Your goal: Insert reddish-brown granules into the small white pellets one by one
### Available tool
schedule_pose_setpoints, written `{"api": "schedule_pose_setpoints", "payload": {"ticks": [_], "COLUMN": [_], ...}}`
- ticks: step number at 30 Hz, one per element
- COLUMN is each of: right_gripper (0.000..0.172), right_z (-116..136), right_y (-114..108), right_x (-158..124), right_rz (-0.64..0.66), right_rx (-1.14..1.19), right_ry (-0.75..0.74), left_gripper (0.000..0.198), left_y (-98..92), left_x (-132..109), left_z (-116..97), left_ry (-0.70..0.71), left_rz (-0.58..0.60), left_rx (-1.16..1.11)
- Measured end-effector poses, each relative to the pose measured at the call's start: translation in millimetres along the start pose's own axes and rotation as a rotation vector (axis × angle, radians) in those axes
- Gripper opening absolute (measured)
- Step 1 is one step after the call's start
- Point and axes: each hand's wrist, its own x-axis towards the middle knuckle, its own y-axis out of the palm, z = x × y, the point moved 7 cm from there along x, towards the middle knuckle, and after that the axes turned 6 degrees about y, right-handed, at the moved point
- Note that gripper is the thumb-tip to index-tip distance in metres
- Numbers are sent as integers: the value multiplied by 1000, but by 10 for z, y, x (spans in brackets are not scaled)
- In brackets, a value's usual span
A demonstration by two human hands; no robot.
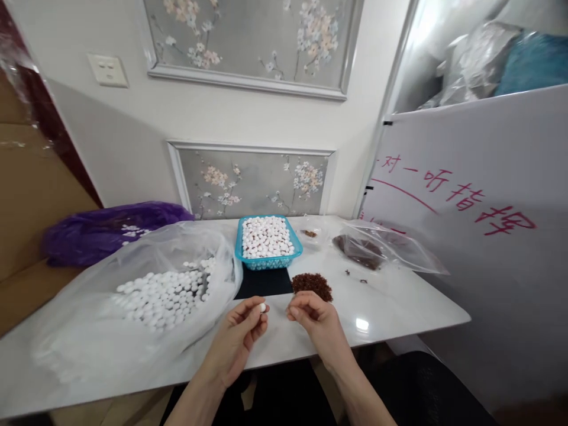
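Between the thumb and fingers of my left hand (242,331) is a small white ball (262,307). My right hand (315,322) is pinched closed just to the right of it, with a gap between the hands; whatever its fingertips hold is too small to make out. Right behind my right hand lies a pile of small reddish-brown pieces (313,284). A blue basket (268,262) full of similar white balls stands at the back by the wall. On the left, a large clear plastic bag (102,307) lies open with many white balls (164,299) inside.
A black flat mat (261,284) lies in front of the basket. Clear bags with brown contents (366,251) rest at the back right, near two small loose brown bits (363,281). A purple bag (110,228) lies at the back left. A whiteboard (479,266) borders the right side.
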Motion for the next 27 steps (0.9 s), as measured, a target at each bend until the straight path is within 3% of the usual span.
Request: {"api": "schedule_pose_setpoints", "payload": {"ticks": [6,10,19,27], "right_gripper": [15,17,11,11], "right_z": [-35,-103,-24,50], "right_y": [310,328,455,445], "right_x": [-16,-21,-77,-99], "right_rz": [143,139,190,158], "right_rx": [386,391,417,319], "right_ry": [175,235,151,56], "left_gripper": [16,14,14,11], "left_y": [23,37,155,111], "left_x": [-31,-32,-49,-42], "left_z": [28,13,-9,-2], "left_ry": [-6,8,64,73], "left_rz": [22,25,157,118], "left_rx": [-36,-36,31,39]}}
